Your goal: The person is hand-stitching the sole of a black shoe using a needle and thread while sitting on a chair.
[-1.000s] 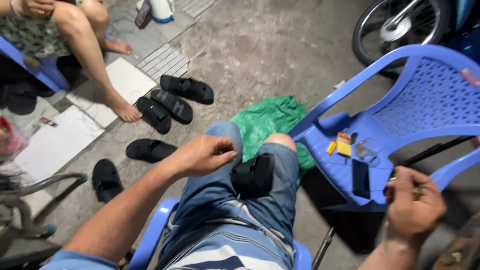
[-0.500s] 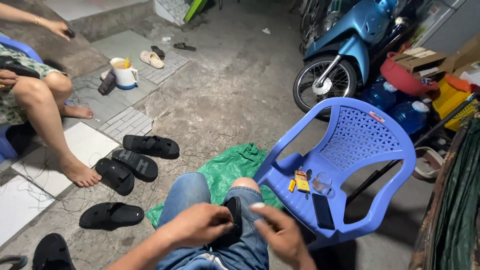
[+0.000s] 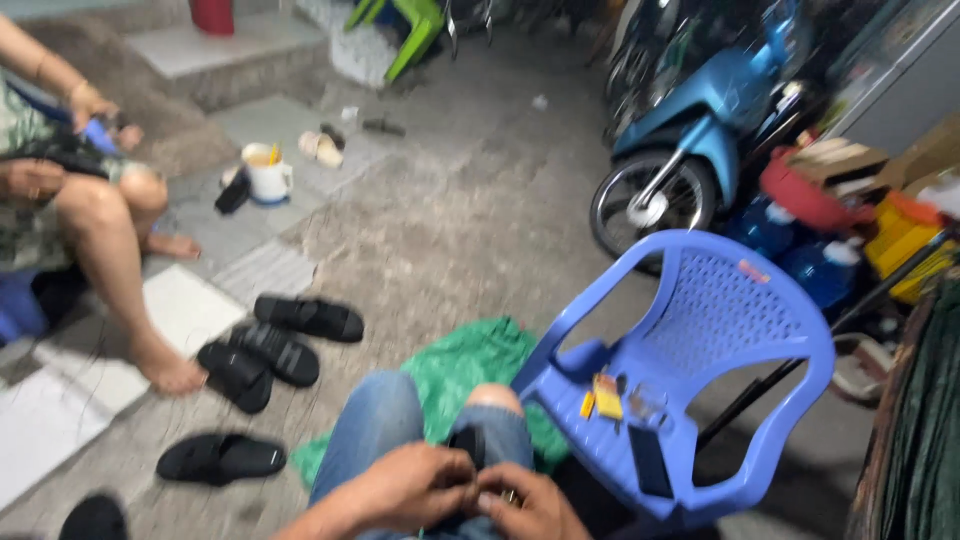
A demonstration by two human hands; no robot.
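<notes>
Left hand (image 3: 415, 487) and right hand (image 3: 525, 503) pinched together over black object (image 3: 467, 443), orientation unclear

Soft, even daylight is spreading over the grey concrete floor (image 3: 480, 230) with only faint shadows and no glare, while motion blur is smearing the whole frame, softening the blue plastic armchair (image 3: 700, 330) and both hands at the bottom edge.

A rough concrete floor (image 3: 470, 210) with pale tiles (image 3: 180, 310) at its left edge; a blue plastic chair (image 3: 700, 370) stands right, a blue scooter (image 3: 700, 140) parked behind it.
</notes>
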